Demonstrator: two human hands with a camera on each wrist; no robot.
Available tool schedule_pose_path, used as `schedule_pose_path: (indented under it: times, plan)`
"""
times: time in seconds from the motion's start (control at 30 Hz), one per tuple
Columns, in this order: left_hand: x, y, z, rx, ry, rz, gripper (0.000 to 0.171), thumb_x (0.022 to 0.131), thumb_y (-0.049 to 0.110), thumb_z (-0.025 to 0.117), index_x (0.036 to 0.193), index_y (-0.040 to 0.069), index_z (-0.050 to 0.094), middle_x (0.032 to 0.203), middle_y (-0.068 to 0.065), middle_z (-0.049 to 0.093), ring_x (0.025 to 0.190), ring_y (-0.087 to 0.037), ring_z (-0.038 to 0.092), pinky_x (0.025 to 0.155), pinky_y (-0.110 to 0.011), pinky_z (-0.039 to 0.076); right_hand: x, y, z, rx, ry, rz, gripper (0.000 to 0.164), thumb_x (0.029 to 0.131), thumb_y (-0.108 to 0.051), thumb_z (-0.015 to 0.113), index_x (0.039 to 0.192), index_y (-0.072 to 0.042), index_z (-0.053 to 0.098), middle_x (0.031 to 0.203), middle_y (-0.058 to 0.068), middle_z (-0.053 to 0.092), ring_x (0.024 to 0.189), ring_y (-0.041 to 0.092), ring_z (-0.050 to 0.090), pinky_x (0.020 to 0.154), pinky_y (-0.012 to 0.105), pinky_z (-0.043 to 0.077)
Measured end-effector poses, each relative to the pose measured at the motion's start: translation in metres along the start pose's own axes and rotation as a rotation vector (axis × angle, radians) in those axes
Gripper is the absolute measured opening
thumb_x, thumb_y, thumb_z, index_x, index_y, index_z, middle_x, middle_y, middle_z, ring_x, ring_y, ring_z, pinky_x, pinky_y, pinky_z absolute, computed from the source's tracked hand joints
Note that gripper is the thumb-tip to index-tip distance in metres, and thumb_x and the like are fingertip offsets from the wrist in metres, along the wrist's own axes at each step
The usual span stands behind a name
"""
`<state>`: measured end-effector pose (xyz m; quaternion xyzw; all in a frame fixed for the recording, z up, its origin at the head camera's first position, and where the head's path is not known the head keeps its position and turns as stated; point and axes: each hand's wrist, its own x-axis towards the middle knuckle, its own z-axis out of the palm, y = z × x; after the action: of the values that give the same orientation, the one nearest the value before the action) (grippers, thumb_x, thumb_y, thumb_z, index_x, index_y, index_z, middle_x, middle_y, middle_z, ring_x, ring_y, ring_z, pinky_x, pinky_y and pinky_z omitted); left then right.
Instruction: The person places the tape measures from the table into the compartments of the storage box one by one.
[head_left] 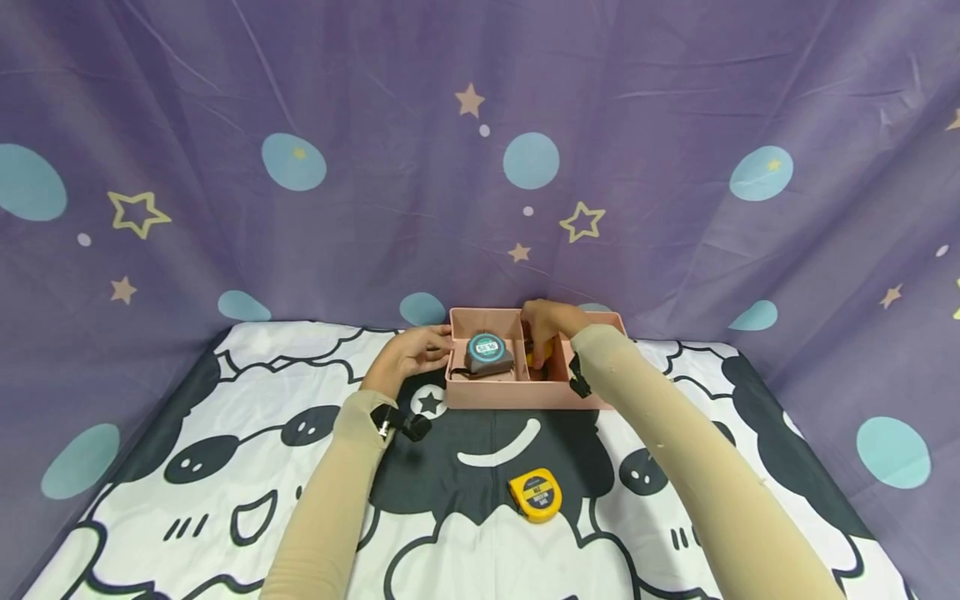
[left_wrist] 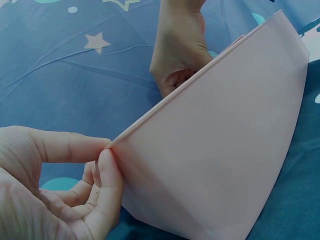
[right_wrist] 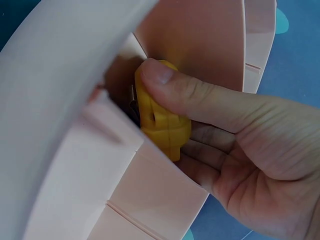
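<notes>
A pink divided box (head_left: 517, 396) stands at the back of the cloth. My left hand (head_left: 408, 357) pinches the box's left rim between thumb and index finger; the left wrist view shows this grip at the corner (left_wrist: 114, 145). Reaching down into the compartment beside the divider, my right hand (head_left: 553, 320) grips a yellow tape measure (right_wrist: 162, 120), thumb on one side and fingers on the other. A grey tape measure (head_left: 489, 354) with a teal round label lies in the left compartment, its dark strap toward the left wall.
A second yellow tape measure (head_left: 536, 495) lies on the black-and-white cartoon cloth (head_left: 491, 546) in front of the box. Behind the box hangs a purple curtain (head_left: 390, 183) with stars and dots. My right forearm covers part of the box's right end.
</notes>
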<state>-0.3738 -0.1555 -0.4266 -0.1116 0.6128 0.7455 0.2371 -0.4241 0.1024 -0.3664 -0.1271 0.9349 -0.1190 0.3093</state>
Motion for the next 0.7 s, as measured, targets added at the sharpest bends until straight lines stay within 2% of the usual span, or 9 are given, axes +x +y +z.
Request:
schedule_pose_path:
  times: [0.17, 0.23, 0.37, 0.43, 0.5, 0.57, 0.7]
  plan:
    - [0.000, 0.001, 0.000, 0.007, 0.001, -0.002, 0.057, 0.097, -0.004, 0.054, 0.151, 0.004, 0.036, 0.088, 0.001, 0.057, 0.076, -0.009, 0.056, 0.065, -0.017, 0.053, -0.001, 0.000, 0.002, 0.002, 0.016, -0.032, 0.032, 0.078, -0.003, 0.086, 0.102, -0.008, 0.065, 0.097, 0.004, 0.072, 0.090, 0.018, 0.067, 0.086, 0.036, 0.059]
    - [-0.001, 0.001, 0.001, 0.004, 0.004, -0.005, 0.056, 0.098, -0.004, 0.054, 0.150, 0.004, 0.037, 0.087, 0.002, 0.057, 0.075, -0.009, 0.056, 0.065, -0.017, 0.053, -0.003, 0.001, 0.003, -0.007, 0.022, -0.039, 0.028, 0.079, -0.004, 0.085, 0.101, -0.007, 0.067, 0.096, 0.003, 0.072, 0.090, 0.019, 0.067, 0.086, 0.036, 0.059]
    - [-0.002, 0.002, 0.000, 0.001, 0.008, -0.006, 0.055, 0.098, -0.004, 0.053, 0.149, 0.004, 0.038, 0.088, 0.002, 0.057, 0.075, -0.008, 0.056, 0.064, -0.017, 0.053, -0.006, 0.002, 0.005, -0.011, 0.005, -0.009, 0.013, 0.084, -0.003, 0.078, 0.094, -0.009, 0.074, 0.096, 0.003, 0.073, 0.095, 0.022, 0.067, 0.088, 0.037, 0.057]
    - [-0.003, 0.002, 0.000, 0.002, 0.010, -0.006, 0.056, 0.097, -0.004, 0.054, 0.150, 0.004, 0.037, 0.088, 0.001, 0.057, 0.075, -0.008, 0.056, 0.064, -0.017, 0.054, -0.006, 0.002, 0.005, -0.025, -0.016, 0.020, 0.010, 0.086, -0.002, 0.073, 0.092, -0.009, 0.076, 0.098, 0.003, 0.073, 0.098, 0.022, 0.066, 0.087, 0.035, 0.057]
    - [-0.003, 0.002, 0.000, 0.001, 0.010, -0.003, 0.058, 0.097, -0.005, 0.054, 0.152, 0.004, 0.036, 0.089, 0.001, 0.058, 0.075, -0.008, 0.057, 0.064, -0.017, 0.054, -0.004, 0.001, 0.004, -0.030, -0.029, 0.033, 0.014, 0.086, 0.000, 0.071, 0.093, -0.009, 0.078, 0.102, 0.004, 0.073, 0.098, 0.021, 0.065, 0.084, 0.032, 0.055]
    - [-0.002, 0.001, 0.000, 0.000, 0.009, -0.002, 0.060, 0.096, -0.005, 0.054, 0.152, 0.004, 0.036, 0.089, 0.000, 0.058, 0.075, -0.009, 0.057, 0.065, -0.017, 0.054, 0.000, -0.001, 0.003, -0.071, -0.019, 0.003, 0.017, 0.083, -0.001, 0.076, 0.099, -0.008, 0.075, 0.106, 0.005, 0.070, 0.097, 0.021, 0.062, 0.081, 0.030, 0.054]
    - [-0.002, 0.001, -0.001, -0.007, 0.007, -0.001, 0.058, 0.095, -0.006, 0.056, 0.149, 0.004, 0.038, 0.088, 0.000, 0.058, 0.075, -0.009, 0.058, 0.065, -0.017, 0.055, 0.008, -0.005, 0.000, -0.184, 0.027, -0.054, 0.048, 0.075, -0.010, 0.089, 0.116, -0.006, 0.064, 0.114, 0.007, 0.061, 0.098, 0.022, 0.055, 0.084, 0.032, 0.054]
